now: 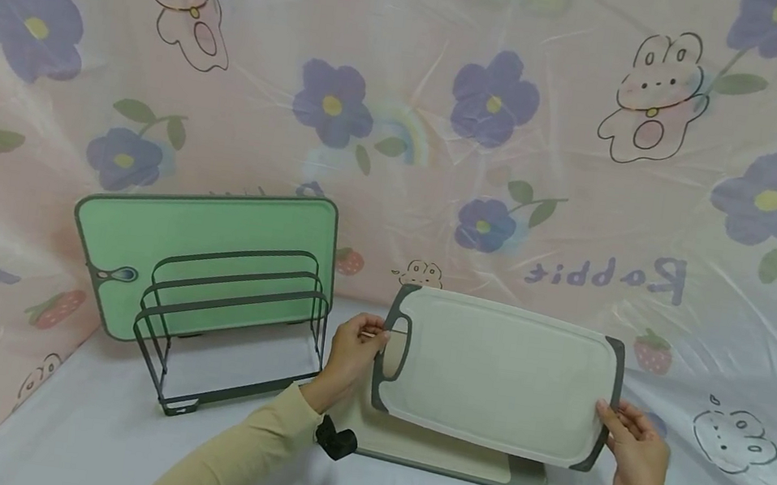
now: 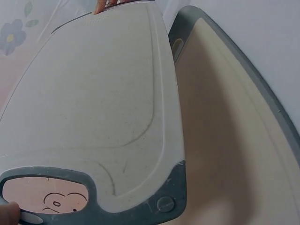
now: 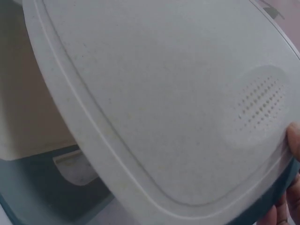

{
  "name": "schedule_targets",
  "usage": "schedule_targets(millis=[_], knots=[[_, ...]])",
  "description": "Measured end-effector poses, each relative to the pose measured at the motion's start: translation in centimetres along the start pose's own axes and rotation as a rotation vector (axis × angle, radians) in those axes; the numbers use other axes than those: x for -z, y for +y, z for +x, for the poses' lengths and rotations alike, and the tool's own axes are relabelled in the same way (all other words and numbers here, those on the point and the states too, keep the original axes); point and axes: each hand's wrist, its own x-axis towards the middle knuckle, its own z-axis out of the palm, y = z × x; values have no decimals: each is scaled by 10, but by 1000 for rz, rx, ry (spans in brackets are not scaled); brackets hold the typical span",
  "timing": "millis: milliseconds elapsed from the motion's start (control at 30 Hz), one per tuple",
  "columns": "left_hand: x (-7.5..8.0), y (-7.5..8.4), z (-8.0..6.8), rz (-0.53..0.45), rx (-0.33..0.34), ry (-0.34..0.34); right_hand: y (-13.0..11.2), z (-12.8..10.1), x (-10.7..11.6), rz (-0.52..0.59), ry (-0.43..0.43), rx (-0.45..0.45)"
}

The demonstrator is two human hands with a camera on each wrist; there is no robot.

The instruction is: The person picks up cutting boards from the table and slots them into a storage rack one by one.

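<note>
Above a pale tabletop, a person's left hand (image 1: 353,353) pinches the grey handle end of a white cutting board (image 1: 500,372), while the right hand (image 1: 634,451) grips its opposite grey edge, holding it tilted over a beige board (image 1: 434,453); a wire rack (image 1: 230,328) stands nearby, fronting a green board (image 1: 139,234).

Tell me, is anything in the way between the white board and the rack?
Nothing visible is. The white board is held up by the left hand and right hand, above a beige board. The rack stands to its left, with only bare tabletop between. A green board leans behind the rack.
</note>
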Motion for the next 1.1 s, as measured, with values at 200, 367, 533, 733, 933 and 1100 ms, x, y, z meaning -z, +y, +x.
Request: schedule_targets(millis=[200,367,533,733,933,1100], knots=[[0,9,4,8,15,-9,-8,-3,0,58,2,8],[0,20,6,18,11,-13,-14,-3,1,66,-16,34],[1,28,7,4,-6,-17,-21,-2,-1,95,-6,64],[2,34,11,-19,-19,-14,-31,1,-3,128,-9,87],[4,47,16,-28,-34,-16,-43,0,-7,156,-24,112],[7,59,19,-22,-55,-17,-55,0,-9,156,-40,134]])
